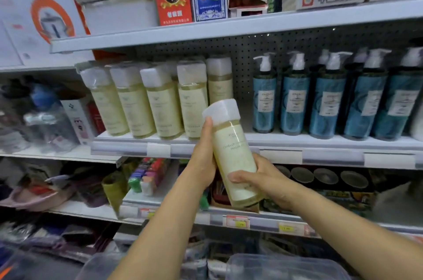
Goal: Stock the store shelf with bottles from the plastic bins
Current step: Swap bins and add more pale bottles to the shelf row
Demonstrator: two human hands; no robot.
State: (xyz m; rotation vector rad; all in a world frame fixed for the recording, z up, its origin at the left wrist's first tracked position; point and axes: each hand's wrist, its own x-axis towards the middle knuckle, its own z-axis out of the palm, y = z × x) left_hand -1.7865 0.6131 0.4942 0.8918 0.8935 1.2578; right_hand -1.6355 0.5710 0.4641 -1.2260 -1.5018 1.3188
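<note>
Head view. A pale yellow bottle (233, 156) with a frosted white cap is held in both hands in front of the store shelf (332, 154). It is tilted, the cap leaning up and to the left, and its base hangs below the shelf's front rail.

The left hand (203, 160) grasps the bottle's left flank. Its thumb (207, 127) lies straight up the side, with the tip just under the cap. The remaining fingers pass behind the bottle and are hidden.

The right hand (265, 179) grips the lower half from the right. Its thumb (238, 176) is laid across the front of the label, and the other fingers are curled round the back, out of sight. Neither hand is released; both are closed on the same bottle.

On the shelf stands a row of matching pale bottles (164, 106), shrink-wrapped and upright, to the left of the held one. A row of blue pump bottles (329, 106) stands to the right. A gap between the two rows exposes the pegboard backing (242, 51), and the held bottle's cap sits in front of this gap.

A clear plastic bin (286, 266) lies at the lower edge, beneath the forearms; its contents are blurred.
</note>
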